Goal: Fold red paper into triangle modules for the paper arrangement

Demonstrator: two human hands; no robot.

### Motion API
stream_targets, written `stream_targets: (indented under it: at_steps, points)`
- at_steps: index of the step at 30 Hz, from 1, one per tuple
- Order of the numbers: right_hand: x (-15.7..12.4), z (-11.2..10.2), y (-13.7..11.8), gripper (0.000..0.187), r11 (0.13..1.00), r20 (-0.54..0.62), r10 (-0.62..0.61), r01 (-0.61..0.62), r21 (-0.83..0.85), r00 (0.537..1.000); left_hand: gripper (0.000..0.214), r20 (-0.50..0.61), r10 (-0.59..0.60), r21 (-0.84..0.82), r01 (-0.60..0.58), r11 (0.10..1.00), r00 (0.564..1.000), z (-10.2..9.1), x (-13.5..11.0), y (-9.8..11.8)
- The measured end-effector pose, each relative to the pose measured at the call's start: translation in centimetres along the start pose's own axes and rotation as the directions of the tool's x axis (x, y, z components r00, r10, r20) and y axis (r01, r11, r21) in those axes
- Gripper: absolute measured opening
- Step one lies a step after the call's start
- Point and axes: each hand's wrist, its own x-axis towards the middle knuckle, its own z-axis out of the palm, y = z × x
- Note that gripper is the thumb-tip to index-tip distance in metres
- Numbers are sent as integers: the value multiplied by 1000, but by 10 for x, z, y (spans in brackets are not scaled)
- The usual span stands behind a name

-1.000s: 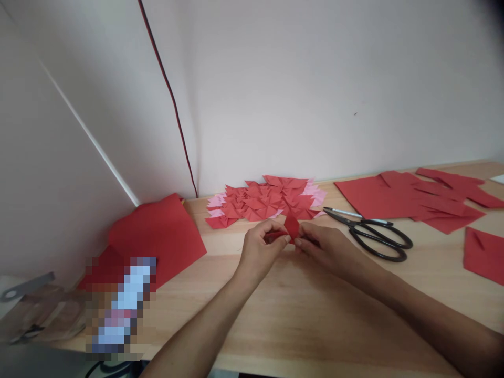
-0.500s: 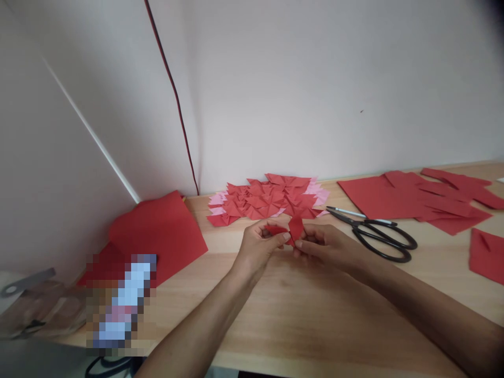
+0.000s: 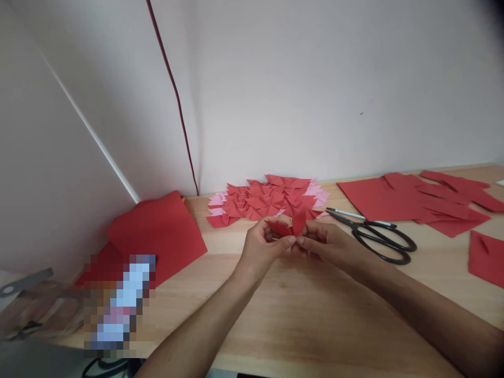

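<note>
Between my two hands is a small folded piece of red paper (image 3: 298, 224), its two pointed flaps standing up and apart. My left hand (image 3: 268, 242) pinches its left side, thumb at the lower middle fold. From the other side my right hand (image 3: 317, 239) grips it, its thumb almost meeting the left one. The fingers behind the paper are partly hidden. Just beyond my hands lies a pile of folded red and pink paper pieces (image 3: 268, 199). Black-handled scissors (image 3: 378, 236) rest right of my right hand, with a pen (image 3: 346, 212) against them.
Red paper sheets and strips (image 3: 401, 197) lie at the back right, and another red piece (image 3: 486, 257) is at the right edge. More red sheets (image 3: 165, 231) lie at the left beside a pixelated object (image 3: 128, 299). A wall with a dark cable (image 3: 173, 84) stands behind the table (image 3: 315, 325).
My thumbs have come closer together at the bottom of the red paper. Its right flap has turned and now looks narrower and more upright. The things on the table have stayed put.
</note>
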Motion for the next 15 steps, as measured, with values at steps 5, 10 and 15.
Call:
stream_targets:
  at_steps: [5,10,15]
  points:
    - [0,0,-2,30,1000,-12,17,-17,-5,1000,27,-37,45,9,-44,999,998,-1,1,1]
    - [-1,-1,-6,29,999,-47,-38,38,8,998,26,29,65,7,-66,998,997,-4,2,3]
    - [-2,0,-12,25,995,-141,-93,98,32,986,24,77,68,-36,-66,997,995,-6,3,3]
